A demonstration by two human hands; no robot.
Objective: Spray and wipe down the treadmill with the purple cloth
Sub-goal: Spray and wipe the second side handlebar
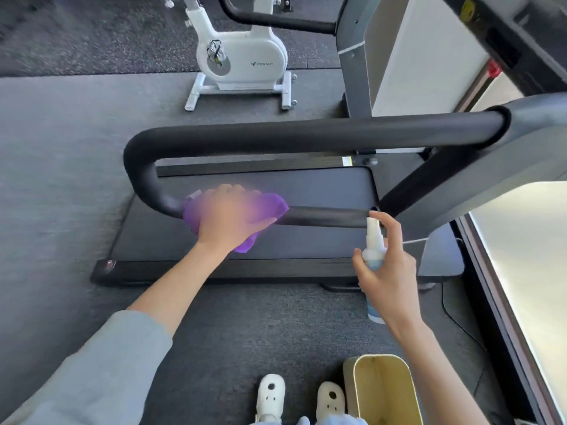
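- Your left hand (228, 220) lies over the purple cloth (270, 205), fingers curled round it and round the near handrail (325, 216) of the treadmill (306, 188); the hand and cloth are blurred.
- The cloth is wrapped about the rail close to its left bend, with a fold hanging below your wrist.
- Your right hand (388, 271) grips a spray bottle (375, 240) upright, forefinger hooked over the white nozzle, thumb on the bottle's left side. The nozzle sits just beside the right end of the same rail.
- The bottle's lower end shows pale blue below your palm.
- The rail loops in a U, its far bar running back to the grey upright on the right; the dark belt lies beneath.
- A cream bin (383, 391) stands on the floor by your right foot, beside your white shoes (270, 394).
- A white exercise bike (242, 59) stands on the floor beyond the treadmill.
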